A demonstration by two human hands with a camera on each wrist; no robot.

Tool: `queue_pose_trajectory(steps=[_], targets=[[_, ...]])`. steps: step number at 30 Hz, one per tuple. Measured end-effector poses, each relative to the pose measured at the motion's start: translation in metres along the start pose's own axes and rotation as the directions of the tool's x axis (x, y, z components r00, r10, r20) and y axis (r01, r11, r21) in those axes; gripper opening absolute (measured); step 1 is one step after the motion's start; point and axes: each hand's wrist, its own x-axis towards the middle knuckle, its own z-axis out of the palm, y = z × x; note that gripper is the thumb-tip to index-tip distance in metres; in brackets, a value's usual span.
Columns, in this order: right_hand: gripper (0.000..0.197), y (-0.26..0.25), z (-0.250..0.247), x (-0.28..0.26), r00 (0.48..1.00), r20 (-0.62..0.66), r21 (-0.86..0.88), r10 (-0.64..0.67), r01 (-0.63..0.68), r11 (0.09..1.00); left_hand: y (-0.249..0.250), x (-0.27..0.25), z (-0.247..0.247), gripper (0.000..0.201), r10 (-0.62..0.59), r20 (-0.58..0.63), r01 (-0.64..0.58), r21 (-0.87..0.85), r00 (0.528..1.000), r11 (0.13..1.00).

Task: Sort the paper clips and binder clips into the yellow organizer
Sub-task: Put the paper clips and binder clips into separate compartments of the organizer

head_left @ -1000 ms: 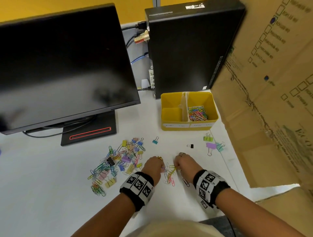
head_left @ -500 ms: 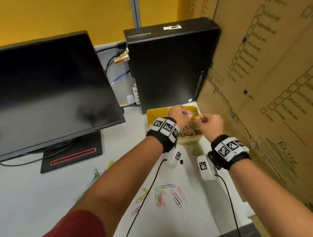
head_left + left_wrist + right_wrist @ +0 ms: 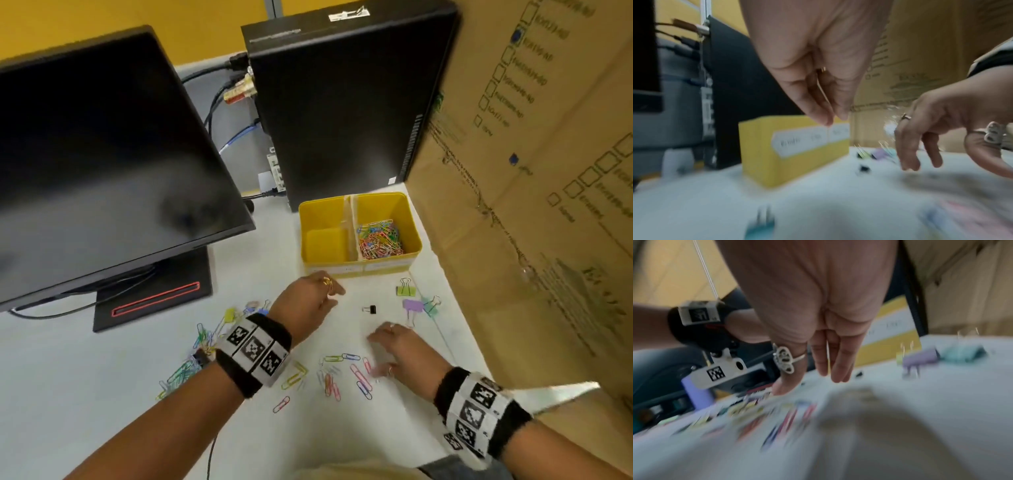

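Note:
The yellow organizer (image 3: 356,266) stands at the back of the white table, with several coloured paper clips (image 3: 380,238) in its right compartment and nothing in the left one. My left hand (image 3: 308,303) hovers just in front of it, its fingers (image 3: 824,113) hanging loosely and holding nothing. My right hand (image 3: 397,346) reaches down with straight fingers (image 3: 835,368) beside a scatter of loose paper clips (image 3: 346,375). A small black binder clip (image 3: 370,309) lies between the hands. Green (image 3: 406,290), purple (image 3: 412,306) and teal (image 3: 430,306) binder clips lie to the right.
A mixed pile of clips (image 3: 202,346) lies left of my left wrist. A black monitor (image 3: 102,164) stands at the left and a computer tower (image 3: 342,102) behind the organizer. A tall cardboard box (image 3: 531,188) walls off the right side.
Half a second ago both hands were raised over the organizer's right compartment with clips in them. Both have now come back down to the table with nothing in them.

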Motion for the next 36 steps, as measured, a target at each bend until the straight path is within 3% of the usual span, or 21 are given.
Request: queue_pose_trajectory(steps=[2,4,5,7,9,11,13,14,15,19,21,22,23,25,28,30,32,34,36], targets=[[0.071,-0.001,0.030,-0.008,0.993,0.076,0.006,0.087,-0.088,0.996,-0.012,-0.031,0.030,0.046,-0.046,0.212,0.047,0.000,0.976,0.999],[0.074,-0.005,0.049,-0.012,0.995,0.012,-0.080,0.099,-0.098,0.992,-0.015,-0.057,0.060,0.079,-0.041,0.396,0.020,0.057,0.917,0.998],[0.075,-0.006,0.058,-0.009,0.993,-0.003,-0.115,0.116,-0.116,0.987,-0.013,-0.066,0.071,0.091,-0.045,0.430,-0.001,0.107,0.902,0.994],[0.066,-0.008,0.065,-0.004,0.986,-0.127,-0.189,0.108,-0.131,0.973,-0.009,-0.077,0.088,0.092,-0.086,0.407,0.006,0.193,0.909,0.981],[0.042,-0.010,0.064,0.002,0.983,-0.165,-0.129,0.080,-0.102,0.986,0.001,-0.080,0.096,0.074,-0.139,0.343,0.071,0.201,0.929,0.977],[0.032,-0.011,0.060,0.006,0.969,-0.231,-0.048,0.086,-0.100,0.994,0.006,-0.082,0.106,0.060,-0.198,0.294,0.134,0.224,0.935,0.965],[0.023,-0.013,0.055,0.007,0.964,-0.241,-0.022,0.112,-0.121,0.992,0.003,-0.082,0.108,0.057,-0.263,0.296,0.183,0.272,0.918,0.945],[0.021,-0.012,0.057,0.008,0.960,-0.259,-0.014,0.111,-0.118,0.993,0.001,-0.082,0.112,0.054,-0.308,0.340,0.240,0.226,0.889,0.944],[0.023,-0.012,0.059,0.008,0.960,-0.253,0.015,0.122,-0.122,0.992,-0.004,-0.079,0.117,0.050,-0.287,0.250,0.237,0.212,0.925,0.948],[0.014,-0.011,0.061,0.008,0.944,-0.310,0.017,0.111,-0.111,0.994,-0.005,-0.075,0.114,0.016,-0.263,0.249,0.222,0.179,0.932,0.958],[0.016,-0.007,0.063,0.010,0.943,-0.296,0.005,0.150,-0.155,0.988,-0.008,-0.076,0.114,0.029,-0.235,0.226,0.196,0.183,0.945,0.963],[0.016,-0.008,0.062,0.011,0.937,-0.314,-0.015,0.156,-0.169,0.986,-0.009,-0.076,0.115,0.040,-0.275,0.260,0.240,0.157,0.925,0.958],[0.015,-0.010,0.060,0.010,0.937,-0.311,-0.038,0.160,-0.180,0.983,-0.018,-0.071,0.124,0.046,-0.246,0.187,0.227,0.119,0.951,0.967],[0.032,-0.015,0.062,0.010,0.959,-0.215,-0.086,0.185,-0.207,0.974,-0.013,-0.072,0.124,0.049,-0.239,0.124,0.216,0.169,0.963,0.962],[0.047,-0.018,0.067,0.015,0.959,-0.255,-0.254,0.119,-0.186,0.949,0.002,-0.071,0.118,0.043,-0.266,0.156,0.196,0.362,0.951,0.911],[0.050,-0.019,0.074,0.014,0.970,-0.239,-0.360,0.047,-0.133,0.923,0.006,-0.072,0.117,0.046,-0.248,0.125,0.189,0.361,0.961,0.913],[0.047,-0.019,0.076,0.015,0.977,-0.208,-0.324,0.041,-0.108,0.940,0.003,-0.067,0.124,0.047,-0.203,0.112,0.153,0.349,0.973,0.925],[0.038,-0.018,0.069,0.011,0.963,-0.270,-0.307,0.017,-0.103,0.946,0.008,-0.065,0.114,0.047,-0.218,0.195,0.139,0.353,0.956,0.925],[0.013,-0.008,0.058,0.011,0.944,-0.328,-0.097,0.045,-0.081,0.992,0.009,-0.062,0.099,0.035,-0.274,0.211,0.214,0.265,0.938,0.940]])
